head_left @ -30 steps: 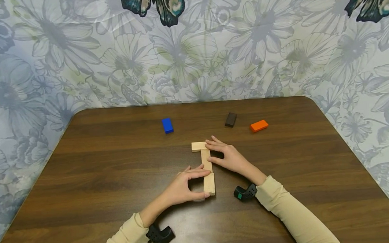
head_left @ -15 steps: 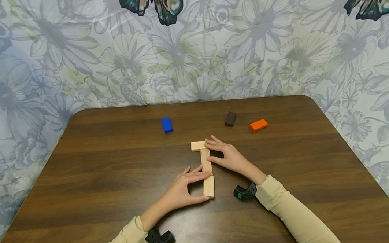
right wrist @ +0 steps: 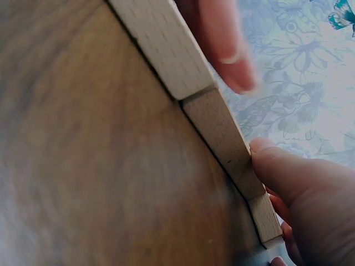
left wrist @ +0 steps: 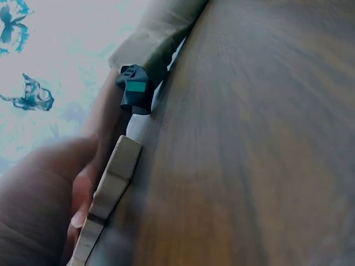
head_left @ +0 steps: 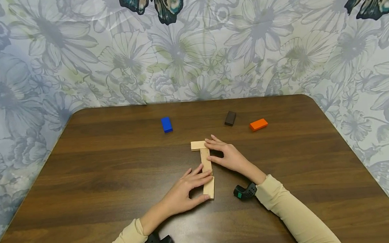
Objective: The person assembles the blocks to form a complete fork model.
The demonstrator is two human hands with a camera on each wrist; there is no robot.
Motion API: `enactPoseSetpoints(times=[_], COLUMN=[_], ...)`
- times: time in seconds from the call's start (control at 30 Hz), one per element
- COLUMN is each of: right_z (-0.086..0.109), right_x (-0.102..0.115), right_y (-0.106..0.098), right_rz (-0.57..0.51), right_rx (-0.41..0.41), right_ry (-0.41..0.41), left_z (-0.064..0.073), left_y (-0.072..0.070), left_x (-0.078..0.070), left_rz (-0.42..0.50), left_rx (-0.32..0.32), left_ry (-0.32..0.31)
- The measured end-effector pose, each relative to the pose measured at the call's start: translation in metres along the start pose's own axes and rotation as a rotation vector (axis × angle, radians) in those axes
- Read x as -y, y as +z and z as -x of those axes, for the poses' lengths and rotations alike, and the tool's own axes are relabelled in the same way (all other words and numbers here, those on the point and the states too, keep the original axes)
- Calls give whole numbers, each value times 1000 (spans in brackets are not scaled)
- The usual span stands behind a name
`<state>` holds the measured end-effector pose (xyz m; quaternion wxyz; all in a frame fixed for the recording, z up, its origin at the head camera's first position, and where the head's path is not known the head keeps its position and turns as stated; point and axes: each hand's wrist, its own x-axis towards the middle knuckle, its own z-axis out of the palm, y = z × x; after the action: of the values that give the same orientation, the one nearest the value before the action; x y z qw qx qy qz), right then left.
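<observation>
Three plain wood blocks lie on the brown table, touching one after another. The near block is closest to the person. The left hand is spread wide over it, with its thumb at the near end and a finger at the join. It doesn't look like it grips anything. If that thumb or finger bumps the near block, it could slide and leave a gap. The block also sticks out a little past the middle block, so the line could end up crooked.

The right hand has its thumb on the side of the middle block and its fingers on the right end of the far block, which lies crossways. The fingers bend a bit, and I can't tell if they squeeze. A hard push there could turn the far block.

The orange block, blue block and black block lie well apart from the wood, so a small slip shouldn't hit them.

I can't read any words. The black wrist gadget on the right arm has a green patch, with no letters I can see. The blocks show no names. The wall has just flowers and butterflies.
</observation>
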<state>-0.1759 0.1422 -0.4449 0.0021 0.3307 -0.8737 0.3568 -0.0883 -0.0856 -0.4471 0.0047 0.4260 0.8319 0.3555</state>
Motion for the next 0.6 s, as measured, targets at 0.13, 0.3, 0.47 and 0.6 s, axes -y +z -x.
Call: enactPoseSetpoints(times=[0.13,0.3,0.47,0.6], right_z=[0,0,0,-1], right_x=[-1,-1,-1,-1], right_y=[0,1,2,2], right_rz=[4,0,-2,-3], right_rx=[-6,-2,-6,-7], right_ry=[2,-3,-8,-11], left_z=[-4,-3,0,0], left_y=[-1,-1,1,3], left_x=[2,2,-1,-4], left_rz=[-48,-89,-112,-128], left_rx=[64,110,88,62], left_ry=[40,5,-44,-75])
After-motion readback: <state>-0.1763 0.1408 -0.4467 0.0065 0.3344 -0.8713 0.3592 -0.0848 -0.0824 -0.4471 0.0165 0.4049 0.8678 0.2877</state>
